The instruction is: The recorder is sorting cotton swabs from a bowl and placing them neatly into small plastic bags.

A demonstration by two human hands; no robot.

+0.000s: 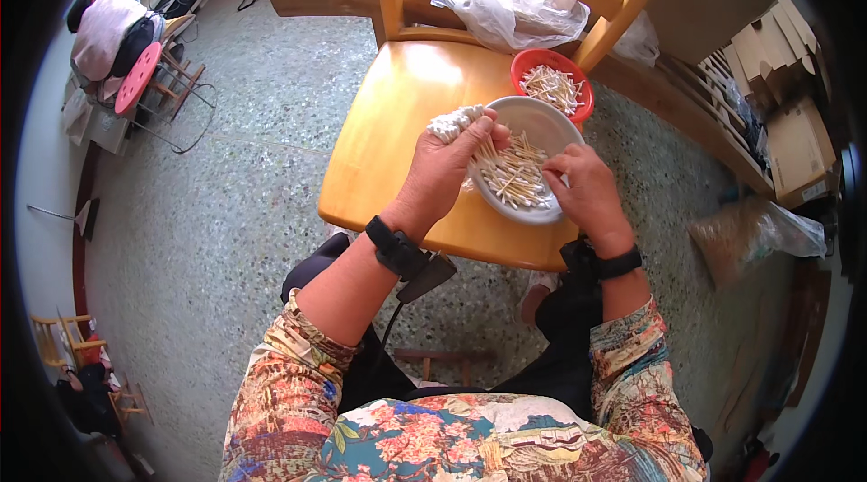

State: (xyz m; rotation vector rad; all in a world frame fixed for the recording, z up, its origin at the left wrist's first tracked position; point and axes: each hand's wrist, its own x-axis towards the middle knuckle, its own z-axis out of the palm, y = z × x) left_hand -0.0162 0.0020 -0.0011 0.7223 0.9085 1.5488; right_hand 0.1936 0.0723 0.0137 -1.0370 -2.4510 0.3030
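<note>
My left hand (pixel 435 161) is closed around a bundle of cotton swabs (pixel 456 123), their white tips packed together at its upper left side. It is over the left rim of a whitish bowl (pixel 562 124). Loose cotton swabs (pixel 510 177) with pale wooden sticks lie criss-cross inside that bowl. At the bowl's right edge, my right hand (pixel 585 191) has its fingers pinched together; what they hold, if anything, is too small to make out. A red bowl (pixel 518 68) with more cotton swabs stands just behind the whitish one.
Both bowls are on a yellow wooden chair seat (pixel 388 139). A clear plastic bag (pixel 515 8) hangs by the chair's backrest. Cardboard boxes (pixel 799 152) and a filled plastic bag (pixel 754 233) are at the right. A red round stool (pixel 138 78) stands far left.
</note>
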